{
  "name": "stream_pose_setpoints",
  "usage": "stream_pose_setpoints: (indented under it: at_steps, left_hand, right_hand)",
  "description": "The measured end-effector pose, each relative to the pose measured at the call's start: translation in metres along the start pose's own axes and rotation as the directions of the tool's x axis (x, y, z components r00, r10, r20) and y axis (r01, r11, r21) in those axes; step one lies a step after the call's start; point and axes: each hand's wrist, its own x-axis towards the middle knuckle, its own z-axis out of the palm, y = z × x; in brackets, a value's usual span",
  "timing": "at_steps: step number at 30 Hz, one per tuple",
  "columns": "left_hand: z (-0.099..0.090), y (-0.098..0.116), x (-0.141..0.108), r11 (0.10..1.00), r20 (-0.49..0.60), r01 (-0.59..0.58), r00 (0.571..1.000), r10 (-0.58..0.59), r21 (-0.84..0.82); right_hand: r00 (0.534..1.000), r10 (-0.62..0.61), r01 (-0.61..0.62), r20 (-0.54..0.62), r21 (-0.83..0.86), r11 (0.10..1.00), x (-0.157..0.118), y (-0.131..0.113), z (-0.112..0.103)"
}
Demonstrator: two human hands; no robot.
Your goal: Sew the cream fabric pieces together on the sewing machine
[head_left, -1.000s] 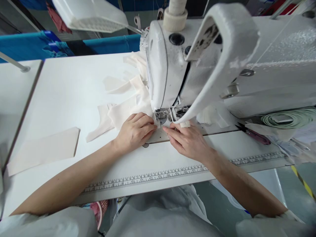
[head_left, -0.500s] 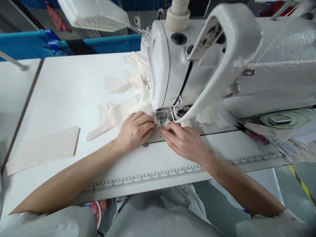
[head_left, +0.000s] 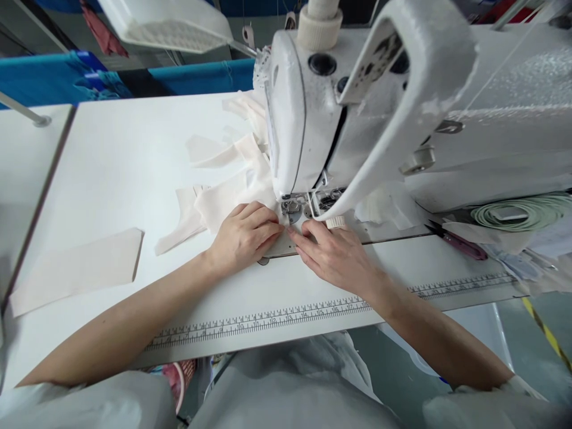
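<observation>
Pale cream fabric [head_left: 227,199] lies left of the sewing machine [head_left: 290,119], its right edge reaching the presser foot [head_left: 291,207]. My left hand [head_left: 248,232] rests over the fabric's near edge with fingers closed and fingertips pinched just in front of the foot. Close beside it, my right hand [head_left: 333,253] has a curled index finger and thumb, its fingertips at the same fabric edge. The two hands' fingertips almost meet. What lies between the fingers is mostly hidden, but the fabric edge runs into them.
A separate cream fabric piece [head_left: 80,268] lies on the left of the table. Purple-handled snips [head_left: 462,244] and a coil of pale green cord [head_left: 513,213] are at the right. A printed ruler [head_left: 268,322] follows the front edge. A lamp [head_left: 170,24] hangs above.
The whole view has shifted very slightly. Both hands and the fabric look to be in the same place by the presser foot.
</observation>
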Motion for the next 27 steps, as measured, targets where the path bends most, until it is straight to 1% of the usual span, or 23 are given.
stream_pose_setpoints:
  at_steps: [4, 9, 15, 19, 22, 27]
  left_hand:
    - [0.0, -0.001, 0.0, 1.0, -0.001, -0.021, 1.0, 0.021, 0.014]
    - [-0.001, 0.001, 0.002, 1.0, 0.011, -0.007, 1.0, 0.007, 0.03]
    - [0.0, 0.006, 0.008, 0.988, 0.011, -0.043, 0.999, 0.041, 0.148]
    - [0.002, 0.006, 0.009, 0.979, -0.013, -0.06, 0.998, 0.064, 0.197]
    - [0.003, 0.006, 0.008, 0.979, -0.031, -0.069, 0.997, 0.077, 0.19]
    - [0.003, 0.005, 0.008, 0.985, -0.055, -0.069, 0.995, 0.079, 0.155]
  right_hand:
    - [1.0, -0.009, 0.009, -0.024, 0.008, 1.0, 0.0, 0.002, 0.0]
    - [0.997, 0.017, -0.013, -0.071, 0.051, 0.999, -0.001, 0.005, 0.002]
    - [0.994, 0.04, -0.033, -0.107, 0.063, 0.997, -0.002, 0.009, 0.008]
    - [0.992, 0.045, -0.039, -0.116, 0.053, 0.998, -0.004, 0.011, 0.01]
    - [0.992, 0.054, -0.045, -0.114, 0.075, 0.996, -0.005, 0.012, 0.01]
    - [0.987, 0.036, -0.026, -0.157, 0.064, 0.998, -0.004, 0.013, 0.01]
